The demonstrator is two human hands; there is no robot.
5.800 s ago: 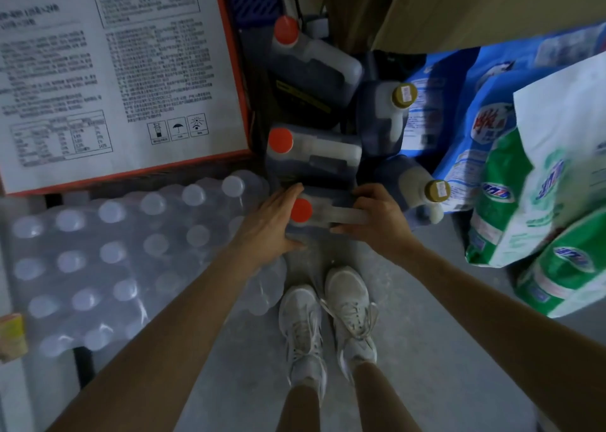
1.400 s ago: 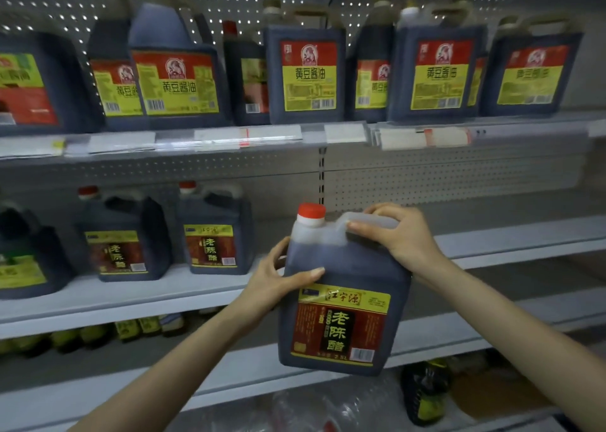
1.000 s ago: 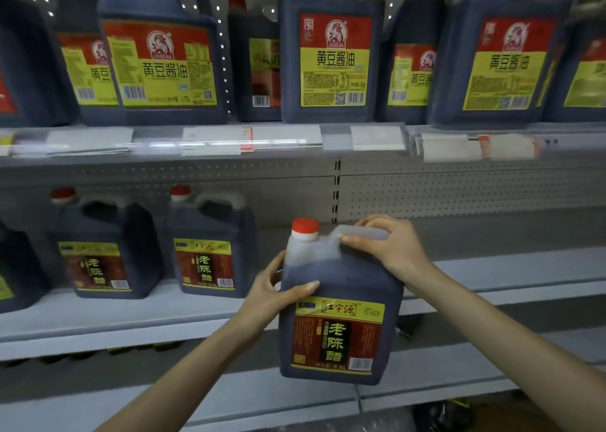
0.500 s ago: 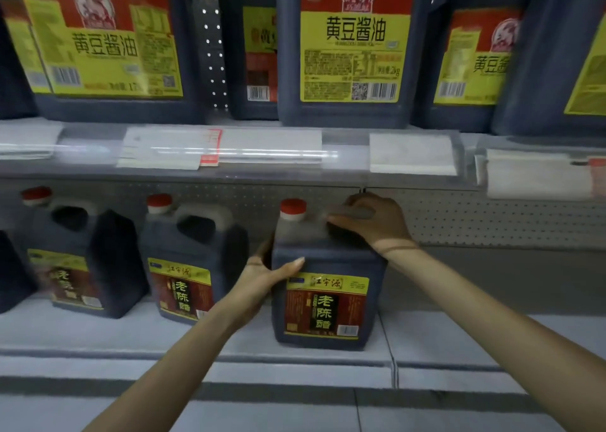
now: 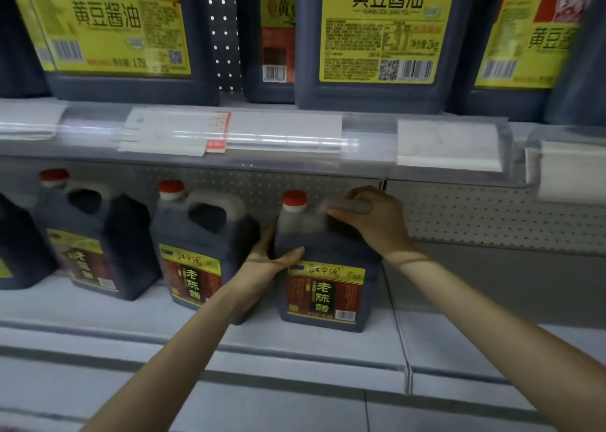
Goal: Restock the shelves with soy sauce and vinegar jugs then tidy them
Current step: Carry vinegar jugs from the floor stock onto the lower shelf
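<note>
Right hand (image 5: pixel 370 221): clenched over the pale handle (image 5: pixel 349 207) on top of the vinegar jug (image 5: pixel 324 295); the fingers are wrapped round it from above and the knuckles face the camera.
Left hand (image 5: pixel 262 262): clasps the jug's upper left corner. The thumb (image 5: pixel 292 255) lies flat across the front, just above the label. The other fingers go round the side, out of sight, in the gap next to the neighbouring jug (image 5: pixel 193 258).
Vinegar jug: upright between the two hands, label facing out, red cap (image 5: pixel 294 198) at its top left. Its base sits on the lower shelf (image 5: pixel 328 344), set back from the front edge.
Row: the neighbouring jug is just beside it on the left, at a slight angle. A third jug (image 5: pixel 98 244) of the same kind stands further left.
Behind: a perforated back panel (image 5: pixel 492 217) spans the space to the jug's right.
Above: the upper shelf's price strip (image 5: pixel 236 135) holds white tags. Big soy sauce jugs (image 5: pixel 377 38) with yellow labels stand on that shelf.
Change: about a second ago the jug hung in the air in front of the shelf edge, carried in the same two-handed grip. Half a second ago it had reached the shelf, and it now stands there with both hands holding it as before.
</note>
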